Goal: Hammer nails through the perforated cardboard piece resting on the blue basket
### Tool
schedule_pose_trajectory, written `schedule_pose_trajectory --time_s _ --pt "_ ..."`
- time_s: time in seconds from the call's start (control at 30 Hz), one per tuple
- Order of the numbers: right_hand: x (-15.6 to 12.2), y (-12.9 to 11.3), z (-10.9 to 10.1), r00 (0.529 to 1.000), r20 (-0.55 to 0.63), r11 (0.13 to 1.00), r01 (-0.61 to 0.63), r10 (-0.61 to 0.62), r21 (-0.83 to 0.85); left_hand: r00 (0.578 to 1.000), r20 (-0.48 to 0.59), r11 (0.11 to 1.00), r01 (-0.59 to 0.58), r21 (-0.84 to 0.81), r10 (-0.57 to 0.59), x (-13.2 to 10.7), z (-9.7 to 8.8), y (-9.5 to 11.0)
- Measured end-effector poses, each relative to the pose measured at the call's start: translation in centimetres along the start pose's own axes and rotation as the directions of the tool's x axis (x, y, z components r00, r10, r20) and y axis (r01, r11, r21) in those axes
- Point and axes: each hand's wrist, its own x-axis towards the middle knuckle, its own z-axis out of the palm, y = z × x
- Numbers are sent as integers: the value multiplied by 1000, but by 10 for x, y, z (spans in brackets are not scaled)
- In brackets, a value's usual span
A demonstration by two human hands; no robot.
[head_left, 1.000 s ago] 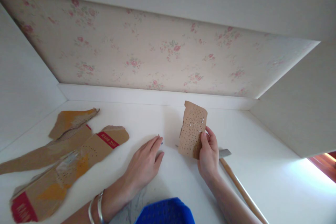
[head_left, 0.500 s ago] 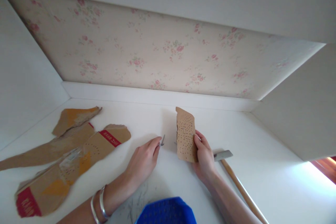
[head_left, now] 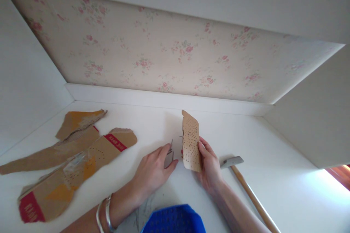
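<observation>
My right hand (head_left: pixel 209 165) grips a small brown cardboard piece (head_left: pixel 190 140) full of tiny holes, holding it upright on the white table (head_left: pixel 273 174). My left hand (head_left: pixel 153 171) is pinched on a thin metal nail (head_left: pixel 171 146), its tip raised just left of the cardboard. A nail point seems to stick out of the cardboard's left edge. Behind my right hand lies a hammer (head_left: pixel 246 185) with a wooden handle.
Torn brown cardboard pieces (head_left: pixel 73 160) with red and yellow print lie at the left. A blue perforated basket (head_left: pixel 173 220) sits at the bottom edge. Floral wallpaper (head_left: pixel 164 51) backs the table; white walls close in left and right.
My left hand went from lying flat to pinching a nail and lifting it toward the cardboard. My right hand turned the cardboard more edge-on and shifted it slightly left.
</observation>
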Motion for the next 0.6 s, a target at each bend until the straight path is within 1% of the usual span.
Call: schedule_pose_trajectory --time_s 0.1,0.23,0.43,0.6 --pt "1 -1 -1 1000 -13 1000 6 -5 13 999 36 1000 0 2 0 -1 0 1" --pt "0 -2 -1 1000 -30 1000 5 -4 15 997 71 1000 12 -19 -11 0 -1 -3" --pt "0 -2 -4 999 -41 1000 3 -3 6 999 38 994 -23 -111 28 -1 1 -12" --pt "0 -1 -5 999 -39 1000 0 0 4 999 23 993 -23 -113 26 -2 1 -12"
